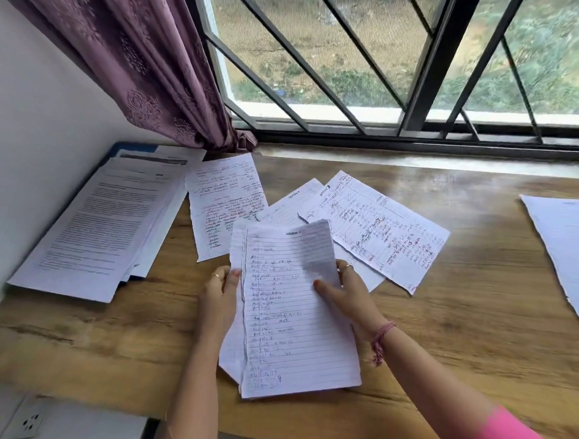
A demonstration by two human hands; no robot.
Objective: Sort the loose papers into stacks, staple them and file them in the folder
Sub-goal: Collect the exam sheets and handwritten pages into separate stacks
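Centrally, the left hand (222, 290) and right hand (346, 291) are each closing their grip on a side edge of a small sheaf of lined handwritten white sheets (292, 315), holding it tilted above the wooden surface (484, 310). Loose handwritten pages (375, 229) are lying beyond it, printed sheets are resting on a blue folder (141, 272) at left, and a separate lined sheet (571, 250) is lying well apart at right.
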